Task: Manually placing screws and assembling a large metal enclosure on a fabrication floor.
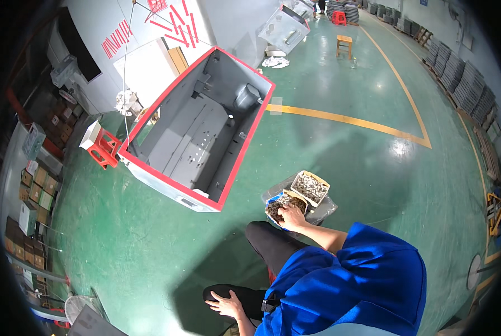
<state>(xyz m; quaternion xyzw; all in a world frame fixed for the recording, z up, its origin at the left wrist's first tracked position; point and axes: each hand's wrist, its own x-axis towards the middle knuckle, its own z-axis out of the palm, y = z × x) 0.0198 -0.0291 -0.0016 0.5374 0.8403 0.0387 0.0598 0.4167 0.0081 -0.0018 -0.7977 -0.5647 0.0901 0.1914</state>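
Observation:
My right hand (291, 217) reaches into a blue-edged bin (269, 200) of small dark hardware pieces (274, 210). Its fingers are bent down among the pieces and look closed; whatever they pinch is too small to make out. Just behind stands a pale bin (324, 182) full of small silvery hardware pieces (310, 187). Both bins rest on a grey support (328, 209). My left hand (226, 305) is held over my bent left knee, fingers spread and holding nothing. Ahead and to the left is a large grey metal cabinet body (190, 131) with a red rim, open side up.
A red stool (103, 148) stands beside the cabinet's left corner. A thin cord (127, 84) runs up from the cabinet. Farther off are a wooden stool (344, 47) and a clear plastic bin (284, 29). Stacked grey parts (457, 75) line the right wall; cartons (39, 187) fill left-hand shelves.

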